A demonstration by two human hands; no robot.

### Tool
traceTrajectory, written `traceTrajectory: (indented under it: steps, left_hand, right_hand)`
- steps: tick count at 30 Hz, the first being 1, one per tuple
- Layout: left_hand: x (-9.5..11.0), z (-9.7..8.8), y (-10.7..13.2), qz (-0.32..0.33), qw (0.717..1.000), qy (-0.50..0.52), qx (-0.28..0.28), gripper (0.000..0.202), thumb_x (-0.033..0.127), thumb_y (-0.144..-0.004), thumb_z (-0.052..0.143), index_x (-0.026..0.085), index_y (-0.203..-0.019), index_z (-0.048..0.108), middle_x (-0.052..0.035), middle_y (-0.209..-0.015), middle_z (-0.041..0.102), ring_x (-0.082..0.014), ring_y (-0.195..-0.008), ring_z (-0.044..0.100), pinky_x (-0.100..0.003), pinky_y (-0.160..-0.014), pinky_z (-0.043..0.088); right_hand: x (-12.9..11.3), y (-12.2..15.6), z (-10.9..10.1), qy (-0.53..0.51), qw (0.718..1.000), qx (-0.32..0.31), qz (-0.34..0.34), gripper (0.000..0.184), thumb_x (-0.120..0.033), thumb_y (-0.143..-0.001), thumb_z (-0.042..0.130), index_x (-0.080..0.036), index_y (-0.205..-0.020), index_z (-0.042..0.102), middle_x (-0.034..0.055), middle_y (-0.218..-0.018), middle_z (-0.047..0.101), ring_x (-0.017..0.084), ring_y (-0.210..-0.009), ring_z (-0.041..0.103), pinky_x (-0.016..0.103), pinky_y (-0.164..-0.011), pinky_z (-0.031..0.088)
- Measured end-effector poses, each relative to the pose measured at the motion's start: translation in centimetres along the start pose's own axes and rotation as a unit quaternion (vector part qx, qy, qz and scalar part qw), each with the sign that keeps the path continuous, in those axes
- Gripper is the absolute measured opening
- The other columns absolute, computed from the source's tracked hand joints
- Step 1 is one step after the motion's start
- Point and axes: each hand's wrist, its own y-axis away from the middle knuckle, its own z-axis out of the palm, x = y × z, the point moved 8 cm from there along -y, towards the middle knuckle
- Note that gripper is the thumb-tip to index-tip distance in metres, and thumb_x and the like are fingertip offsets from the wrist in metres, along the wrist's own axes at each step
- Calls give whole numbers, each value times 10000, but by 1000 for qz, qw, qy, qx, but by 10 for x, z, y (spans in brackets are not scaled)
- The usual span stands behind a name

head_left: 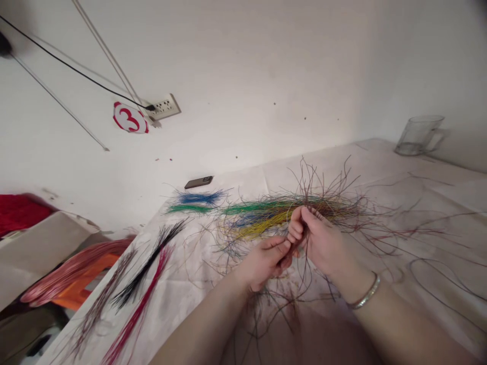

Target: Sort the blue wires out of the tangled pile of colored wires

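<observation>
My left hand [266, 261] and my right hand [317, 238] meet over the white-covered table [399, 172], both closed on a bunch of thin dark brown wires [304, 192] that fan upward from my fingers. The left thumb and fingers pinch the lower ends; the right hand's fingers curl round the strands higher up. A silver bangle [366, 295] circles my right wrist. Just behind the hands lies a tangled heap of green, yellow, blue and reddish wires [266, 215].
Sorted wire bundles lie on the left: blue [200, 196], green [186, 208], black [152, 263], red [140, 304] and brown [102, 299]. A dark phone [199, 182] lies at the back edge, a clear jug [418, 134] far right. A wall socket [164, 106] and "3" sign [130, 118] hang behind.
</observation>
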Motion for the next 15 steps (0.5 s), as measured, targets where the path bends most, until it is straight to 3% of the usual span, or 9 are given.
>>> traceTrajectory:
  steps: [3,11,15]
  left_hand:
    - [5,-4,-1,29,999,-12,21,356,497,-824,559,169,-694,514,51,-506,365,-69,-436,249,-253,-439,143]
    - [13,-6,1,56,995,-73,34,381,486,-842,521,177,-633,445,39,-549,386,-80,-470,260,-252,-463,167]
    - [23,-15,2,92,974,-198,60,341,446,-821,562,156,-642,572,9,-604,466,-115,-572,388,-251,-543,274]
  right_hand:
    - [1,-1,-4,46,999,10,-16,224,-388,-856,569,-194,-746,589,-23,-626,496,110,-605,470,228,-557,398]
    - [12,-1,-9,114,993,33,-9,242,-418,-831,587,-188,-764,616,9,-731,595,129,-667,530,255,-609,430]
    - [15,-1,-7,94,995,20,0,242,-438,-850,558,-207,-784,586,-45,-563,448,121,-572,475,243,-542,397]
